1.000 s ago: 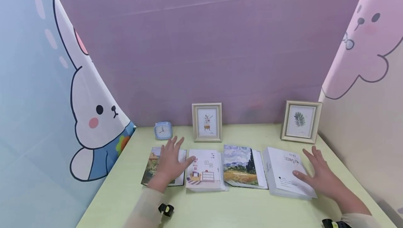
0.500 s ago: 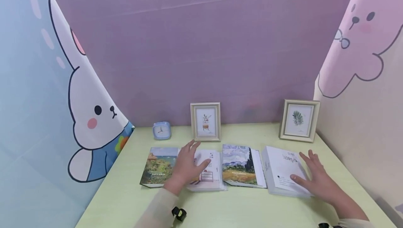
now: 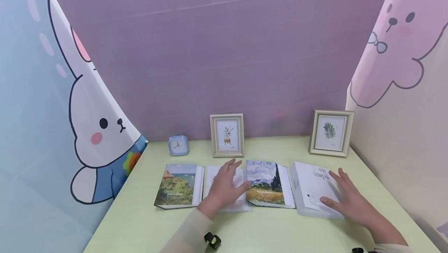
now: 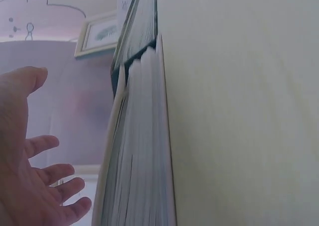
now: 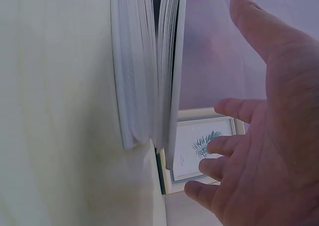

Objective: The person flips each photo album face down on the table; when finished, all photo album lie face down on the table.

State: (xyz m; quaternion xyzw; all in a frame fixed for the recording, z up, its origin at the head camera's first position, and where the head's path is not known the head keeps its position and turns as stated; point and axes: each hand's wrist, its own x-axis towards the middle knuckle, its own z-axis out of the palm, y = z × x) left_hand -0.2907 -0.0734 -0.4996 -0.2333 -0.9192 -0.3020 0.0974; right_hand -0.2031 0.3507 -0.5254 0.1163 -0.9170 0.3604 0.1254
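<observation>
Four photo albums lie in a row on the pale green table [image 3: 140,222]. My left hand [image 3: 229,179] is spread flat over the second, white album [image 3: 210,175], its fingers straight. In the left wrist view the palm [image 4: 30,176] stands a little off that album's page block [image 4: 139,151]. My right hand [image 3: 341,192] is spread over the right edge of the fourth, white album [image 3: 311,187]. The right wrist view shows a gap between this hand [image 5: 259,136] and the album's pages [image 5: 147,66]. Neither hand grips anything.
A landscape-cover album [image 3: 178,186] lies at the left, and a painted-field album [image 3: 266,185] lies third. Two framed prints [image 3: 227,135] [image 3: 330,132] and a small blue clock [image 3: 178,145] stand at the back. Cartoon-printed panels wall in both sides.
My left hand has slid right, off the landscape album and over the second white album. The right hand has hardly moved.
</observation>
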